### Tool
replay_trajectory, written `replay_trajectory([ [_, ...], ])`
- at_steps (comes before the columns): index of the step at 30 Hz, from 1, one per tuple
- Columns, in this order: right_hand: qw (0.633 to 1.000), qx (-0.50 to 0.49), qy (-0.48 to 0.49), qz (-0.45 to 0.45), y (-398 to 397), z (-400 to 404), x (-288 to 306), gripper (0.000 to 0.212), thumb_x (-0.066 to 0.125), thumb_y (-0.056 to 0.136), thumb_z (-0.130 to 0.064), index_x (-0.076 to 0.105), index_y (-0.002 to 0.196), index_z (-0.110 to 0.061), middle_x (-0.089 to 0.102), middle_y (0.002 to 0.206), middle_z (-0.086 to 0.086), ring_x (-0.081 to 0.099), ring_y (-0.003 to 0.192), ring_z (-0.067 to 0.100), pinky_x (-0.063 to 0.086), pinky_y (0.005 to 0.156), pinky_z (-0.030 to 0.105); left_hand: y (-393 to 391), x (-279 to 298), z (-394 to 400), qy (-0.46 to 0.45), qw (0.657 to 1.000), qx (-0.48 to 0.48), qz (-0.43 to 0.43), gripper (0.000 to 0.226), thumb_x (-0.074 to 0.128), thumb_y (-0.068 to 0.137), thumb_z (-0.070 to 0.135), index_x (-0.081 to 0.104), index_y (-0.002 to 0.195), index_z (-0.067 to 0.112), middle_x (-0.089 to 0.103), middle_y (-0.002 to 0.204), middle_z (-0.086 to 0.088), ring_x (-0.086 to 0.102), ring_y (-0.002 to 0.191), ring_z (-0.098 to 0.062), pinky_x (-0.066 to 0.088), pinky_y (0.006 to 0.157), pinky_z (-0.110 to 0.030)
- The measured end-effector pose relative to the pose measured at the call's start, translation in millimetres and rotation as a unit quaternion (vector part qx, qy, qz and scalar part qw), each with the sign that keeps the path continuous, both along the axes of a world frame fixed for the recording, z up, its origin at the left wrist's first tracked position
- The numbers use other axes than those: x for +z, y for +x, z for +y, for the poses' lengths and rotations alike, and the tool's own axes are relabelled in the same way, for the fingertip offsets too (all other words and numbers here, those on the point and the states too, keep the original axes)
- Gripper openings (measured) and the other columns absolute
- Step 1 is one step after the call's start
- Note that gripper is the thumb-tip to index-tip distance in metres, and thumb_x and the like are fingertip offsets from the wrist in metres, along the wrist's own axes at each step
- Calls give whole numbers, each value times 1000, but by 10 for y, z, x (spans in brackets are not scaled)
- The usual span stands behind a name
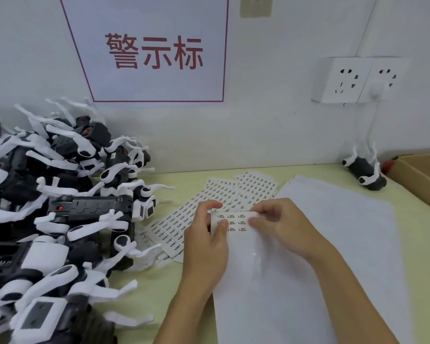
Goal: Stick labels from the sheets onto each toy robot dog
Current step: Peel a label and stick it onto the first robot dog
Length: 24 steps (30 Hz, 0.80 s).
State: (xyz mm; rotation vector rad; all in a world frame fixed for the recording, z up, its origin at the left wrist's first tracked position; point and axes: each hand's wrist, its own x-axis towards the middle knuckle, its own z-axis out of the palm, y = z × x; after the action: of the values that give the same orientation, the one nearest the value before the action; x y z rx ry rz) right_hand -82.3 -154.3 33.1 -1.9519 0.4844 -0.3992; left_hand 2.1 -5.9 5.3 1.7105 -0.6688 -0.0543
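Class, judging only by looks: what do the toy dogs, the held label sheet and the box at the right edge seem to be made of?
Toy dogs: probably hard moulded plastic, black and white, with a slight sheen. Label sheet: thin paper on a glossy backing that reflects light lower down, bending in the fingers. Box: brown, matt, likely cardboard.

A heap of toy robot dogs [60, 207] blocks the table's [144, 304] left; the near middle lies open
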Motion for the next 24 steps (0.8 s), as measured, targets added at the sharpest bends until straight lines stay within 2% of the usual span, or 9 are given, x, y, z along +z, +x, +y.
replay_trajectory([
  [3,999,-19,-2,29,28,31,-64,8,71,88,-16,74,80,-18,74,82,-8,68,81,4,50,77,21,-42,41,32,92,986,57,-128,29,67,90,12,59,114,25,53,101,16,46,95,1,38,79,-19],
  [5,998,-34,-20,57,51,57,-110,6,69,86,-22,73,82,-23,72,84,-12,67,81,0,46,73,17,-65,44,29,166,953,91,-235,31,76,81,11,66,109,19,53,114,0,43,108,-17,45,85,-33],
  [7,996,-43,-40,71,75,72,-136,7,68,83,-23,73,81,-27,72,83,-14,67,83,1,50,76,21,-110,54,-10,212,930,86,-287,24,80,72,3,70,91,14,61,98,-3,53,94,-25,51,77,-39],
  [10,993,-40,-66,88,97,100,-123,8,66,80,-24,72,79,-29,72,80,-16,66,89,6,51,87,29,-137,31,-53,256,924,57,-278,21,74,72,-8,66,70,11,59,71,-2,56,72,-27,47,63,-37],
  [14,995,-29,-55,81,90,105,-89,10,66,81,-20,73,79,-26,72,79,-14,67,87,5,50,83,25,-119,14,-53,246,940,39,-233,9,61,95,14,69,93,12,59,92,0,51,92,-20,40,73,-30],
  [17,999,-26,-10,47,52,76,-19,10,68,84,-13,74,80,-19,72,78,-10,67,82,3,46,77,20,-118,-10,-64,230,944,45,-233,28,60,96,29,61,123,19,54,121,2,46,114,-20,40,95,-31],
  [19,999,-27,12,19,12,35,47,10,71,85,-10,75,80,-17,74,81,-8,68,84,5,46,79,20,-106,6,-52,185,969,42,-157,35,61,95,40,55,127,28,49,126,13,43,121,-11,32,96,-14],
  [21,1000,-17,15,8,-28,10,116,12,72,86,-11,76,78,-18,75,84,-5,70,87,8,49,80,23,-90,62,-33,99,995,18,-3,32,72,87,41,55,115,42,56,118,22,50,114,-1,36,85,-4],
  [24,1000,-8,14,-2,-48,0,176,12,71,87,-10,76,77,-17,75,85,-2,70,89,14,52,84,30,-34,114,-5,-22,983,-33,177,41,86,77,28,60,107,43,74,87,13,68,78,-4,49,62,-16],
])
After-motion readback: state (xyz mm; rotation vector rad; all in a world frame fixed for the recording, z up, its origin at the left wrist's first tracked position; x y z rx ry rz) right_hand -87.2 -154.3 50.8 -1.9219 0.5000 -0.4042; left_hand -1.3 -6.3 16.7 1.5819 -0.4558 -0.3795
